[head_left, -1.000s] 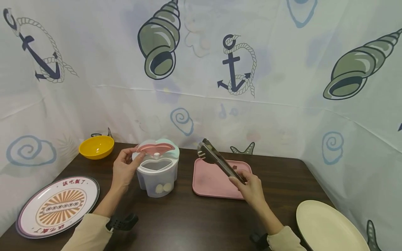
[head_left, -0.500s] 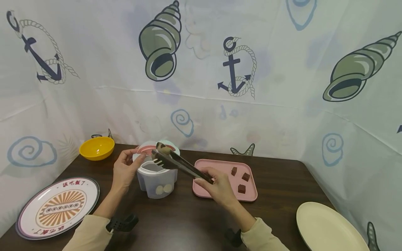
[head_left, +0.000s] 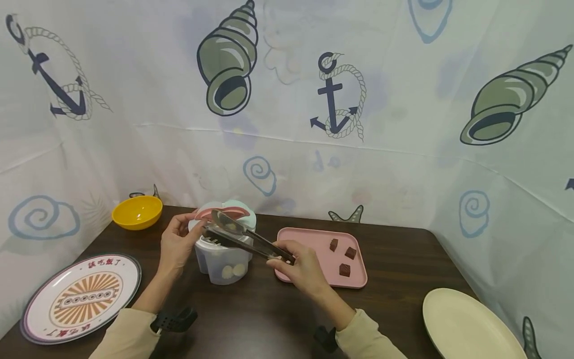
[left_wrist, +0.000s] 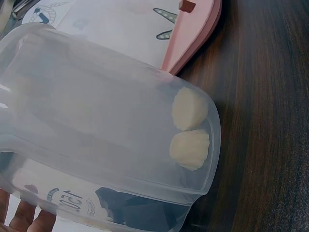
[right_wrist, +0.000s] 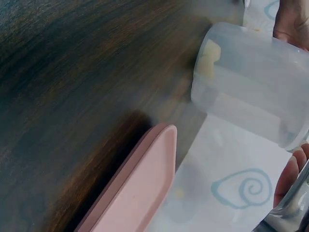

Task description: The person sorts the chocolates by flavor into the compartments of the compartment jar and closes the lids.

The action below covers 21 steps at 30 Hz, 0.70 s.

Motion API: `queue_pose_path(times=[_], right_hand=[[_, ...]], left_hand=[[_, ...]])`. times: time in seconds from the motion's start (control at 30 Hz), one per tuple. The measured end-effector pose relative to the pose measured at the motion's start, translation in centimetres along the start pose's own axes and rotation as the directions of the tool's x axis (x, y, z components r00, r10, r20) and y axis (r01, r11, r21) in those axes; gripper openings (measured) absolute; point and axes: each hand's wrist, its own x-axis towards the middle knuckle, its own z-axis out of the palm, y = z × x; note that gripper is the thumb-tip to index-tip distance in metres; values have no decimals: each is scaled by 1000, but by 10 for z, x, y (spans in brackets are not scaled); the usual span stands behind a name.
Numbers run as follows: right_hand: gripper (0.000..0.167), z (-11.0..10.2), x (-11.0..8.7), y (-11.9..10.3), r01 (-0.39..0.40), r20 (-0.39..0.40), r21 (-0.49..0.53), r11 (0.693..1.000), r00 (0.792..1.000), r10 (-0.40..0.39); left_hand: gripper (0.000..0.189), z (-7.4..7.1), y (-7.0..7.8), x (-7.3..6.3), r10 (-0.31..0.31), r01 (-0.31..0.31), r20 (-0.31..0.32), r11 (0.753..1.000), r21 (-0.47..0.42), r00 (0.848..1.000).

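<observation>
A translucent container with a pink and pale green lid stands on the table, one compartment opening uncovered. Through its wall two pale ridged pieces show at the bottom. My left hand grips the container's left upper edge, thumb on the lid. My right hand holds metal tongs from the right, their heads over the opening. Whether anything lies between the tongs' heads, I cannot tell. In the right wrist view, right fingers and part of the tongs show at the lower right.
Right of the container lies a pink tray with three brown cubes. A patterned plate is at the left, a yellow bowl at the back left, a cream plate at the right. A printed cloth hangs behind.
My right hand has brought the tongs left from above the pink tray to the container, then slightly further left and lower. The tray's cubes have come into sight. My left hand stays put.
</observation>
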Motion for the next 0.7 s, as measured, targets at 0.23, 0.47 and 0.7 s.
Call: queue_pose_path(times=[0.23, 0.47, 0.7], right_hand=[[26, -5, -8, -7, -42, -48, 89, 995, 998, 47], [27, -34, -23, 22, -203, -341, 185, 961, 904, 257], [36, -81, -47, 74, -540, -617, 60, 839, 641, 456]], left_hand=[[22, 2, 0, 1, 14, -14, -22, 1000, -5, 1000], [21, 3, 1, 1, -2, 2, -35, 1000, 7, 999], [20, 4, 0, 1, -5, 4, -39, 1000, -9, 999]])
